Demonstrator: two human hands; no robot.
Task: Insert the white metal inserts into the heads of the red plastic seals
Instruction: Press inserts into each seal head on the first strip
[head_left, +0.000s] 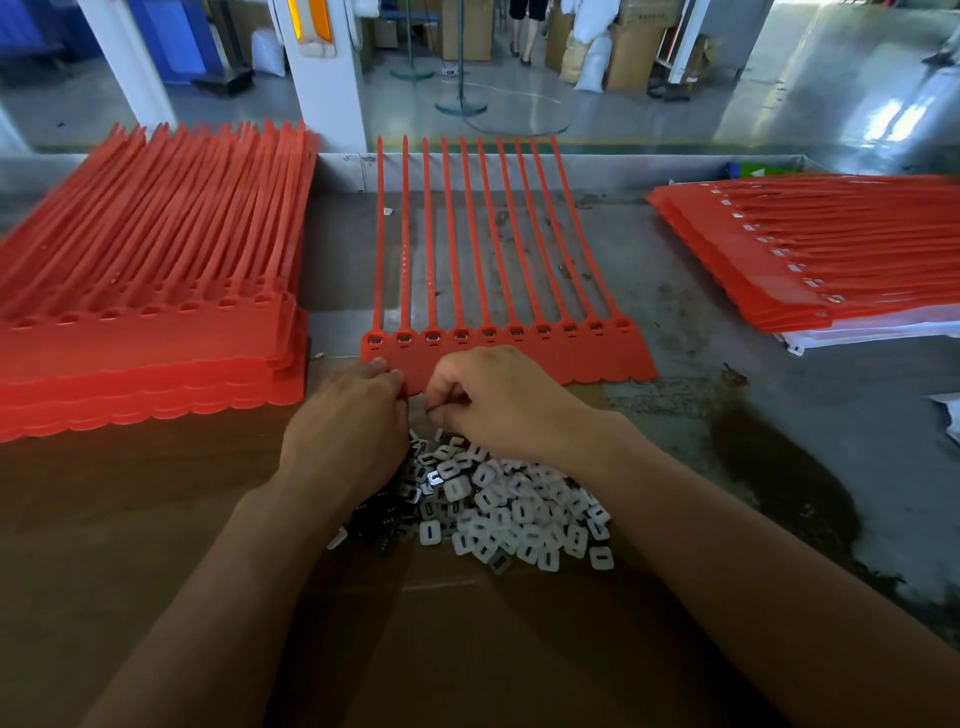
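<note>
A joined strip of red plastic seals (587, 358) lies in the middle of the table, tails pointing away. Most of its heads (488, 332) show a white insert; the rightmost head (622, 323) looks empty. A pile of white metal inserts (514, 509) sits on brown cardboard just below my hands. My left hand (348, 431) has curled fingers at the strip's near left edge. My right hand (498, 400) is curled beside it, fingertips pinched together over the pile; whatever they hold is hidden.
A tall stack of red seal strips (150, 291) fills the left side. Another stack with inserts fitted (810, 260) lies at the right on white sheets. The brown cardboard (156, 519) covers the near table; a grey stained tabletop (727, 395) extends right.
</note>
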